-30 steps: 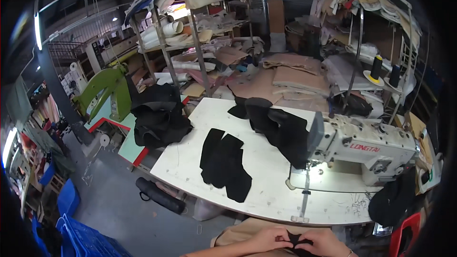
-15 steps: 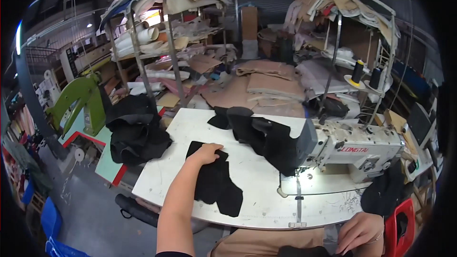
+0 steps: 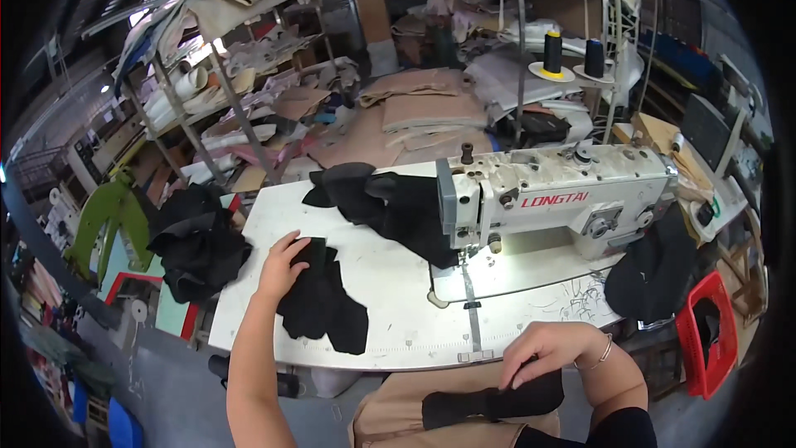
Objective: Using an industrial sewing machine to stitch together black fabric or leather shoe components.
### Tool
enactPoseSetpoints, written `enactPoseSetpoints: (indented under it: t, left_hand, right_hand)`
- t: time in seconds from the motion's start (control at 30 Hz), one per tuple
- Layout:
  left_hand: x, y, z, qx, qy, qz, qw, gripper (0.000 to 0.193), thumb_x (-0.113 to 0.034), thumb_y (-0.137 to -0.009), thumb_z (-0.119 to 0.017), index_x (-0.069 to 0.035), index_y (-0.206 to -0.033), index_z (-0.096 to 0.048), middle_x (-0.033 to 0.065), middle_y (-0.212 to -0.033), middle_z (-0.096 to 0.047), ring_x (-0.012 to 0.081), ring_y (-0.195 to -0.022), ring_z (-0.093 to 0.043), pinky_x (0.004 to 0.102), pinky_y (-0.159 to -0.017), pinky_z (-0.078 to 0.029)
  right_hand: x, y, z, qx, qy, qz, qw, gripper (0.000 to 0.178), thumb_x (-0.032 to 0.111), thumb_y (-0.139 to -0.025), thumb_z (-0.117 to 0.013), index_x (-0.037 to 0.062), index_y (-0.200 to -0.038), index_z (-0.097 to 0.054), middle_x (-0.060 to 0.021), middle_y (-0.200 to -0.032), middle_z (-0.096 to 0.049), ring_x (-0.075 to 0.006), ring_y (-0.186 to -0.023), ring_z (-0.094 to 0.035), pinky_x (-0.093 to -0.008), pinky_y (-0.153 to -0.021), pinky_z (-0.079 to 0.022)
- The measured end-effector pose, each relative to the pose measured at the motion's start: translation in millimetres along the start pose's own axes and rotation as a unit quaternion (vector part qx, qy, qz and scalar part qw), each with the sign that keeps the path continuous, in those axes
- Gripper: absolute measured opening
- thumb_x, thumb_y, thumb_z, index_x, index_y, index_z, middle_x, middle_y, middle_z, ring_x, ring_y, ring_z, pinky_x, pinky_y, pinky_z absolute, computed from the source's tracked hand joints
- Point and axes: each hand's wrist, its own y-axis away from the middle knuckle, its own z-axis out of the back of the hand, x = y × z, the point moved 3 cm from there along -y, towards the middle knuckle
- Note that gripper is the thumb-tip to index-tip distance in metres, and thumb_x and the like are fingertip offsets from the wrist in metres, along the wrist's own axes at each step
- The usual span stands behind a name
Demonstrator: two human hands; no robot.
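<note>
My left hand [image 3: 282,265] reaches over the white table, fingers apart, at the upper left edge of some flat black fabric pieces [image 3: 323,303]. Its fingertips touch or hover at that edge; I cannot tell which. On my lap, over tan cloth [image 3: 390,402], lies a long black fabric piece [image 3: 473,406]. My right hand [image 3: 551,351] is just above it, fingers curled down and together. What its fingertips hold, if anything, is hidden. More black fabric [image 3: 390,207] lies bunched at the table's far side, running up to the sewing machine's needle area.
The white sewing machine [image 3: 564,199] takes up the table's right side, its lamp lit. Black fabric heaps [image 3: 195,241] stand left of the table beside a green press [image 3: 112,220]. At right are dark cloth [image 3: 651,270] and a red basket [image 3: 709,336]. Thread cones [image 3: 553,54] rise behind.
The view has swung to the right. My left hand has moved from on top of the black pieces to their left edge, its fingers spreading. My right hand has come over the lap piece.
</note>
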Motion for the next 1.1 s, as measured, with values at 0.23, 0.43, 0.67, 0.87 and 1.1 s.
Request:
enactPoseSetpoints:
  t: [0.23,0.43,0.67,0.87,1.1]
  left_hand:
    - [18.2,-15.9,-42.3,0.236,-0.001,0.029,0.971,0.049,-0.011,-0.072,-0.073,-0.008,-0.12,-0.06,0.0153,-0.125,-0.058,0.0319,-0.117,-0.053,0.0421,-0.099,-0.043]
    - [10.6,-40.2,-43.3,0.276,-0.092,0.043,0.956,0.046,-0.019,-0.065,-0.08,-0.021,-0.109,-0.069,0.0106,-0.107,-0.063,0.0312,-0.107,-0.057,0.0391,-0.094,-0.046]
    - [-10.5,3.6,42.6,0.041,0.048,-0.076,0.995,0.017,-0.011,-0.066,-0.078,-0.008,-0.081,-0.07,0.0085,-0.092,-0.067,0.0269,-0.099,-0.061,0.0398,-0.095,-0.047]
    - [-75.6,50.9,182.7,-0.091,0.092,0.067,0.989,0.016,0.004,-0.073,-0.066,0.001,-0.088,-0.069,0.0079,-0.083,-0.062,0.0182,-0.08,-0.06,0.0268,-0.072,-0.047]
    - [-197.2,27.4,167.9,0.371,0.386,-0.129,0.835,0.008,-0.01,-0.082,-0.07,-0.002,-0.083,-0.07,0.0089,-0.08,-0.068,0.0187,-0.067,-0.062,0.0312,-0.06,-0.049]
  right_hand:
    - [-16.8,8.0,-7.6,-0.059,0.063,-0.058,0.995,0.018,0.012,-0.086,-0.067,0.0064,-0.103,-0.07,-0.0064,-0.096,-0.07,-0.0173,-0.087,-0.066,-0.0269,-0.079,-0.05]
    - [-38.8,42.3,-18.7,-0.146,0.045,-0.095,0.984,0.017,0.01,-0.084,-0.07,0.0054,-0.101,-0.07,-0.0062,-0.093,-0.071,-0.0158,-0.085,-0.067,-0.0254,-0.077,-0.05]
    - [-33.7,70.2,-25.4,-0.155,0.029,-0.068,0.985,0.018,0.007,-0.084,-0.07,0.0041,-0.101,-0.07,-0.007,-0.093,-0.071,-0.016,-0.084,-0.067,-0.0256,-0.076,-0.05]
    - [-17.7,65.2,-15.4,-0.07,0.022,-0.031,0.997,0.019,0.007,-0.085,-0.068,0.0035,-0.104,-0.069,-0.0085,-0.097,-0.07,-0.0179,-0.087,-0.067,-0.0266,-0.077,-0.051]
    - [-46.1,6.3,22.8,-0.024,-0.002,-0.043,0.999,0.023,0.015,-0.086,-0.068,0.0011,-0.104,-0.067,-0.0099,-0.1,-0.069,-0.0169,-0.093,-0.064,-0.0296,-0.084,-0.049]
